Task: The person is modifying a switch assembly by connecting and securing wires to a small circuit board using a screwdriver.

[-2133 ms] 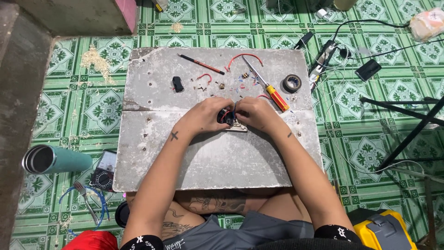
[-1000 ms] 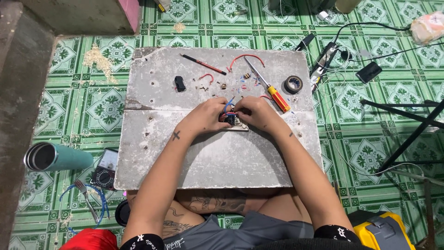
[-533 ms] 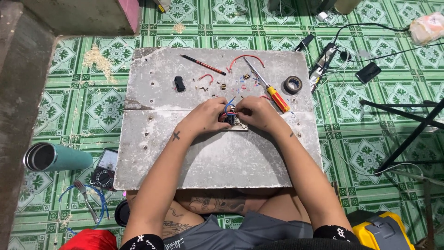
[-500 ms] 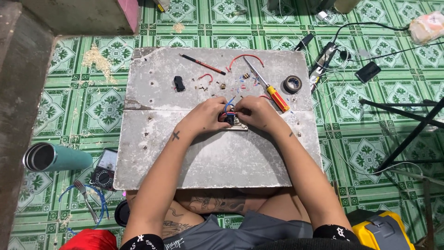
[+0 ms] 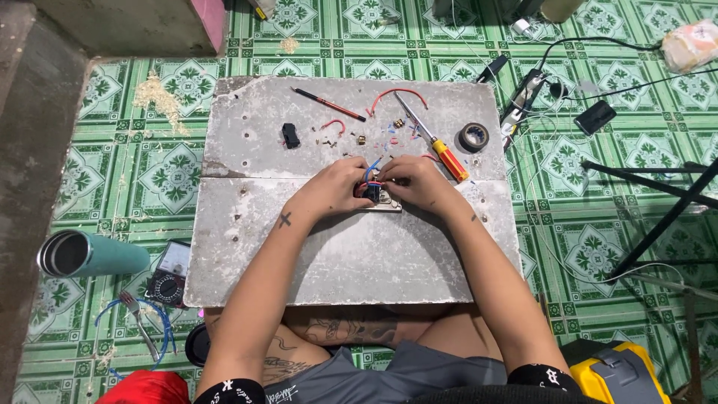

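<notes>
Green patterned floor tiles spread under everything, with pale sawdust scattered at the upper left. Far left on the floor lies a teal metal tumbler on its side, and just right of it a black multimeter, partly under the edge of the tabletop, with blue-handled pliers below it.

Next comes the grey, chipped tabletop, a low slab resting over the person's crossed legs. On its upper part, from left, lie a small black block, a red pencil-like tool, short red wire pieces, and a few small brass bits.

At the middle of the tabletop the left hand and the right hand meet, both curled closed around a small black electrical part that sits on a pale plate against the slab. Red and blue wires rise from the part between the fingertips. How the fingers grip beneath cannot be told.

Right of the hands a screwdriver with a red and yellow handle lies slantwise, close beside the right hand, and a roll of black tape sits near the tabletop's right edge. Beyond that, on the floor, are a power strip with black cables, a small black adapter, dark metal stand legs, and a yellow case at the bottom right.
</notes>
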